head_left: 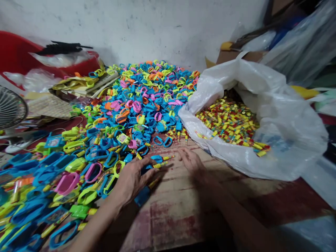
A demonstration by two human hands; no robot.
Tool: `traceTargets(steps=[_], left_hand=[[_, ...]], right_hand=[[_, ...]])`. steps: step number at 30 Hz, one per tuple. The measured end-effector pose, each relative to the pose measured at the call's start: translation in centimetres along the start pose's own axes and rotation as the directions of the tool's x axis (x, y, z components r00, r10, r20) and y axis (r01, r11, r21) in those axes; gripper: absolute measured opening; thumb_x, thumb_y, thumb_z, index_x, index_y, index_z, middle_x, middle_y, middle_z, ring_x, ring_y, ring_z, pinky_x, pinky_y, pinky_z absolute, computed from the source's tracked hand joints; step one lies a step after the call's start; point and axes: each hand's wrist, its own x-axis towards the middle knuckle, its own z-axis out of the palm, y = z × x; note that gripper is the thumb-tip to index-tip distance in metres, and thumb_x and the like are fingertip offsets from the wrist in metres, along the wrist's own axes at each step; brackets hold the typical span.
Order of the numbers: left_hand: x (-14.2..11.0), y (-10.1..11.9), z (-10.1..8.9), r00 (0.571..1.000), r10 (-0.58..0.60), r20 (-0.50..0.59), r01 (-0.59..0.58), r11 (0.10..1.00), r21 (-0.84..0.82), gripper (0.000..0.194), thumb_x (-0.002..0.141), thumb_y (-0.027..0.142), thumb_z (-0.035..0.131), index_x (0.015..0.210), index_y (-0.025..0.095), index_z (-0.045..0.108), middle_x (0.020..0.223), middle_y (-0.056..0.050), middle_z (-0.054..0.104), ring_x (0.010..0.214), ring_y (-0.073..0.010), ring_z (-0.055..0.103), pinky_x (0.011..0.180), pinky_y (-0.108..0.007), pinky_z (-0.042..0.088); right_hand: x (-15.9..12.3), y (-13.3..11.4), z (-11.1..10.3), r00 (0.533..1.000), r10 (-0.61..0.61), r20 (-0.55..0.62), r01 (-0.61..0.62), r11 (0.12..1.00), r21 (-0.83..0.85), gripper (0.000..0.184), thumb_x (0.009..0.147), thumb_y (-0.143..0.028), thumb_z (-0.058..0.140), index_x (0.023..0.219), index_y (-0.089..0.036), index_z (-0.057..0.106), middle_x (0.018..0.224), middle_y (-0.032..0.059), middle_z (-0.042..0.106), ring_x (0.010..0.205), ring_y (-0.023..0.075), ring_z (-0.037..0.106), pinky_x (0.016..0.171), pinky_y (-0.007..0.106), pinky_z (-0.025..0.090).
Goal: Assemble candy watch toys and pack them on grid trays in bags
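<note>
My left hand (133,178) is closed around blue plastic toy watches at the middle of the work surface. Two thin yellow candy tubes (163,164) with coloured bits stick out of these blue pieces toward the right. Just right of the tube tips is my right hand (192,161), palm down, its fingers loosely bent and apart from the tubes, with nothing visible in them. Below my left hand lies another blue toy watch (142,196) with a yellow tube on it. A blue watch (168,141) rests beyond the hands, near a few loose tubes (186,138).
A large heap of blue, green, pink and orange toy watches (147,94) spreads from the wall to the left front. On the right, an open white plastic bag (294,140) holds many yellow tubes (233,120). A fan (12,108) and red tub (18,49) stand left.
</note>
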Motion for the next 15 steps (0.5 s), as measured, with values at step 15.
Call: traceTargets(steps=[15], left_hand=[[11.4,3.2,3.3,0.995,0.090,0.049,-0.102,0.821,0.562,0.026,0.095,0.021,0.050,0.115,0.011,0.063,0.114,-0.015,0.066,0.111,-0.0299,0.057,0.095,-0.043,0.046]], right_hand=[[11.1,-1.4,1.2,0.987,0.155,0.036,-0.114,0.851,-0.513,0.026,0.094,-0.023,0.048,0.101,-0.012,0.070,0.108,0.0201,0.070,0.105,0.0279,0.066,0.084,0.032,0.046]])
